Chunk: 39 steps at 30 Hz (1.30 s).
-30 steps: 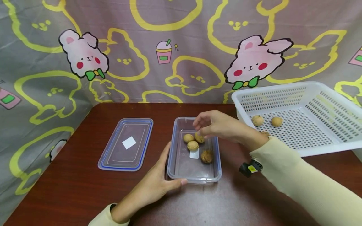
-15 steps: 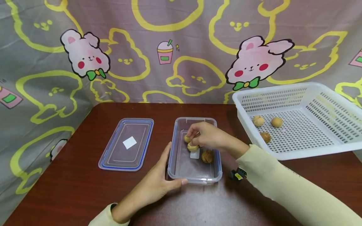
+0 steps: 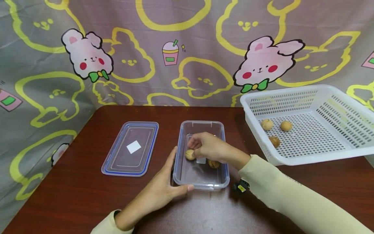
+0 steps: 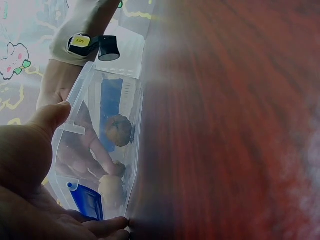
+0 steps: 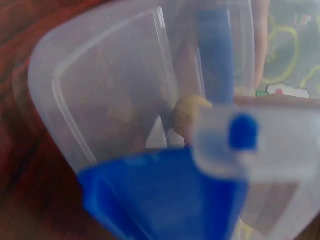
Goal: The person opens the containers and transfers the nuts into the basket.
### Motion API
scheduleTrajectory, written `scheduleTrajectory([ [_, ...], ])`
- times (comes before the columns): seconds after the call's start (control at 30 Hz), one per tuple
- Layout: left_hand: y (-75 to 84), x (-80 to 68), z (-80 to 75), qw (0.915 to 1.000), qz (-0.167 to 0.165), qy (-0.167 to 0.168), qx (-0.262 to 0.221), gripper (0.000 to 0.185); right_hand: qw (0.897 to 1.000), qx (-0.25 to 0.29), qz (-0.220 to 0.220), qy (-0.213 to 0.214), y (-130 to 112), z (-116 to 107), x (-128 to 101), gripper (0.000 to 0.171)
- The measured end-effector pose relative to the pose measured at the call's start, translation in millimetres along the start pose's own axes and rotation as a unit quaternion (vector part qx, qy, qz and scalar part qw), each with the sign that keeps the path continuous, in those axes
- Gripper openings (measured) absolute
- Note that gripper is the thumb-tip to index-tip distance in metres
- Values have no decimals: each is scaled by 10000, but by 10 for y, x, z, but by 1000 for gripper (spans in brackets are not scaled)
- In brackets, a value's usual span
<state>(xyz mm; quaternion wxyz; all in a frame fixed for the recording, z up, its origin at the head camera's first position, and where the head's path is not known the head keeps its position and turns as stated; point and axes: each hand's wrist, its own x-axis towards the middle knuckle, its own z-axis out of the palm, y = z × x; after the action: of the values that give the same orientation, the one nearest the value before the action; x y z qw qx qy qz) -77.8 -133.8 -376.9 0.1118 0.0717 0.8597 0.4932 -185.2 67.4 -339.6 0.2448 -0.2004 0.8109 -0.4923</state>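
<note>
A clear plastic food container point(image 3: 187, 178) with walnuts inside stands on the table. My left hand point(image 3: 160, 188) grips its near left corner, thumb over the front rim and fingers along the side. My right hand point(image 3: 208, 146) reaches down into the container with curled fingers and pinches among the walnuts, its fingertips mostly hidden from above. A pale walnut point(image 3: 190, 154) shows right beside the thumb, and a darker walnut point(image 3: 214, 164) lies partly under the hand. Through the wall in the left wrist view, a fingertip meets a walnut point(image 4: 111, 190); a darker walnut point(image 4: 118, 131) lies apart.
A clear lid point(image 3: 117, 164) with a blue seal and white label lies flat on the left of the table point(image 3: 73, 182). At the right, a white perforated basket point(image 3: 315, 157) holds several walnuts point(image 3: 286, 126). A patterned curtain point(image 3: 175, 29) hangs behind.
My right hand has moved down and left, from the container's right rim into it. A pale walnut has shifted left; others are now hidden beneath the hand. The left hand stays put.
</note>
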Motion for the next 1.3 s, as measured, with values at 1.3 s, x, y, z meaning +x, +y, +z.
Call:
scheduleTrajectory([
  [1.3, 16, -1, -17, 10000, 6, -87, -46, 125, 9776, 2072, 164, -337, -83, -56, -150, 38],
])
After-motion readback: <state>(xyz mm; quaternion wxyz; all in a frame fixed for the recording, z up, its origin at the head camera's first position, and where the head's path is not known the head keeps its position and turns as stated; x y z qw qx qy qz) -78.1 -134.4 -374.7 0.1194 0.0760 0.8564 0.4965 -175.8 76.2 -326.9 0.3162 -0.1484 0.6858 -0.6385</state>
